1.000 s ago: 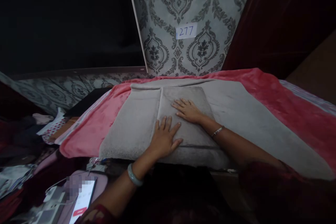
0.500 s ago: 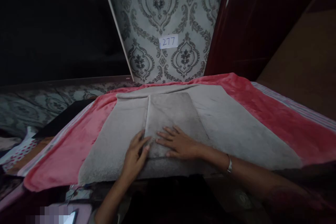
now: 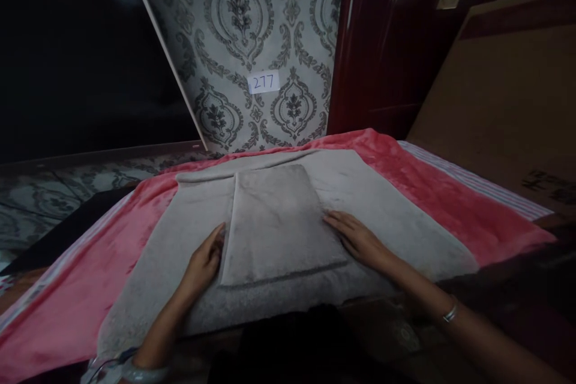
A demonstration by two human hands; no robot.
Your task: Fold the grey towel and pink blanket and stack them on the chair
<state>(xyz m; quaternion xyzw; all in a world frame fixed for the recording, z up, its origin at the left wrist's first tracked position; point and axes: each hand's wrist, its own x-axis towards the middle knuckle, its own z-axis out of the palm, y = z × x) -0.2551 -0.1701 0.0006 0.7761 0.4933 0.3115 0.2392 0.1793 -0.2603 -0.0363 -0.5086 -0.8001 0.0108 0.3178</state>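
A folded grey plush cloth (image 3: 274,222), roughly rectangular, lies flat on a wider grey plush layer (image 3: 387,210). Along its left edge rests my left hand (image 3: 204,264), fingers stretched forward and side-on, gripping nothing that I can see. My right hand (image 3: 360,240) lies at the opposite edge, palm down with the fingers extended against the cloth. Whether the folded piece and the layer beneath are one blanket, I cannot tell.
Under the grey layer spreads a pink blanket (image 3: 432,201), over a striped cloth (image 3: 477,180). A large dark screen (image 3: 90,60) stands at the left, a cardboard box (image 3: 504,96) at the right. Behind is patterned wallpaper with a paper label (image 3: 263,81) reading 277.
My hands have moved apart, off the top of the folded cloth to its two side edges. The view has shifted so that the scene sits further left.
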